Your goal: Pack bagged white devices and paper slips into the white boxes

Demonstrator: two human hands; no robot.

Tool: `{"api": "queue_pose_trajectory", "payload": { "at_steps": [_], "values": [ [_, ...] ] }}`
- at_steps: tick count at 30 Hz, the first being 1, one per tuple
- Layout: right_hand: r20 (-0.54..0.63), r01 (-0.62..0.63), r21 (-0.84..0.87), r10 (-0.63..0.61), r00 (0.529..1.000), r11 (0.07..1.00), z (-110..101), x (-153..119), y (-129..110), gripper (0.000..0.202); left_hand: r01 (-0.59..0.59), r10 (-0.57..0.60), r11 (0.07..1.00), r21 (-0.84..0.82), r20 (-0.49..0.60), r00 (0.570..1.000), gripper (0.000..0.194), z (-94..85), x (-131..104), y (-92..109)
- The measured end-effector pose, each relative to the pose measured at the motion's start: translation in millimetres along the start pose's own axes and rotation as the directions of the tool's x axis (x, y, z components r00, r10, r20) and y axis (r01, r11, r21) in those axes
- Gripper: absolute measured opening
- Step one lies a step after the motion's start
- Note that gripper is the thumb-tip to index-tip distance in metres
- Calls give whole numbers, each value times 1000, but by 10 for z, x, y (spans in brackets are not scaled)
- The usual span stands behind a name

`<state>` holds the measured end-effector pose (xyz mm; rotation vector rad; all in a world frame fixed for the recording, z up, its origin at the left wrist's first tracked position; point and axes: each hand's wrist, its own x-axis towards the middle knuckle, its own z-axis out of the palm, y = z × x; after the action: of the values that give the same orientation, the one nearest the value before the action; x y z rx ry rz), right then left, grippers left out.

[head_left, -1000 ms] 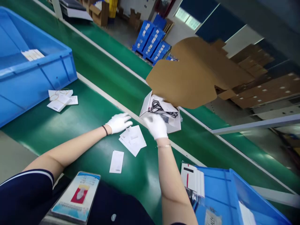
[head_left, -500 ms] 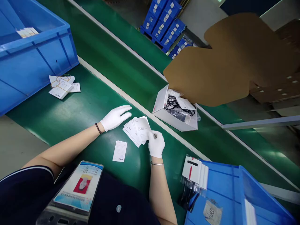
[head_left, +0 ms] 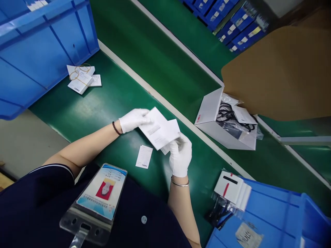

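We see two white-gloved hands at the centre of the frame, with a small fan of white cards held between them above the green table; our left hand has its thumb and fingers closed on the left edge of the topmost card, while our right hand pinches the lower right edge of the fan, its thumb and fingertips drawn together on the paper; the cards overlap, the largest lying over the others with faint grey print near its middle (too small for us to read).

Just below the hands lies a small card stack, flat on the table and apart from both gloves; toward the upper left we find card bundles with tan rubber bands about them, near the foot of a blue bin; at the right of the frame stands an open white box, in which we make out a coiled black cable, clear plastic and a white leaflet, its brown flap spread out to the upper right; at the lower right, white packets with black cords rest against a second blue bin.
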<state>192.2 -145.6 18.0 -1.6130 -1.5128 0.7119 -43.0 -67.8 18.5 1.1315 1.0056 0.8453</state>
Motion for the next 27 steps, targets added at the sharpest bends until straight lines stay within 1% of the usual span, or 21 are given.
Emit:
{"api": "queue_pose_trajectory", "payload": {
  "at_steps": [1, 2, 3, 4, 5, 6, 7, 8, 10, 15, 19, 24, 27],
  "values": [
    [43, 42, -33, -40, 998, 999, 17, -15, 8, 47, -49, 45, 997, -51, -78, 996, 48, -31, 24, -13],
    [134, 99, -103, -85, 987, 990, 35, -36, 16, 45, -95, 78, 988, -120, -142, 987, 48, -62, 48, -22],
    [253, 175, -193, -123, 960, 966, 54, -64, 22, 43, -133, 96, 972, -193, -188, 977, 48, -92, 71, -27],
    [377, 263, -278, -147, 915, 924, 78, -98, 27, 44, -161, 102, 952, -262, -224, 969, 47, -117, 91, -30],
    [479, 344, -341, -153, 865, 875, 104, -138, 30, 50, -177, 98, 932, -318, -249, 964, 46, -136, 107, -32],
    [543, 401, -386, -148, 827, 831, 133, -180, 32, 57, -185, 90, 915, -359, -265, 960, 44, -148, 118, -35],
    [575, 433, -420, -135, 807, 798, 160, -221, 34, 63, -189, 82, 901, -390, -274, 958, 43, -155, 126, -39],
    [586, 448, -443, -127, 800, 777, 184, -259, 36, 66, -191, 76, 890, -414, -280, 957, 43, -156, 130, -45],
    [574, 462, -454, -146, 806, 762, 216, -319, 44, 64, -190, 67, 879, -437, -283, 957, 45, -148, 132, -58],
    [486, 499, -412, -279, 828, 763, 228, -417, 86, 56, -195, 57, 879, -434, -311, 949, 45, -128, 132, -85],
    [413, 505, -366, -350, 841, 782, 234, -483, 96, 46, -196, 83, 908, -370, -300, 950, 42, -108, 132, -114],
    [416, 523, -363, -368, 831, 771, 247, -499, 99, 42, -214, 129, 933, -289, -288, 949, 43, -62, 118, -148],
    [382, 537, -310, -414, 826, 785, 269, -536, 139, 32, -210, 134, 949, -236, -301, 944, 42, -54, 109, -145]
  ]
}}
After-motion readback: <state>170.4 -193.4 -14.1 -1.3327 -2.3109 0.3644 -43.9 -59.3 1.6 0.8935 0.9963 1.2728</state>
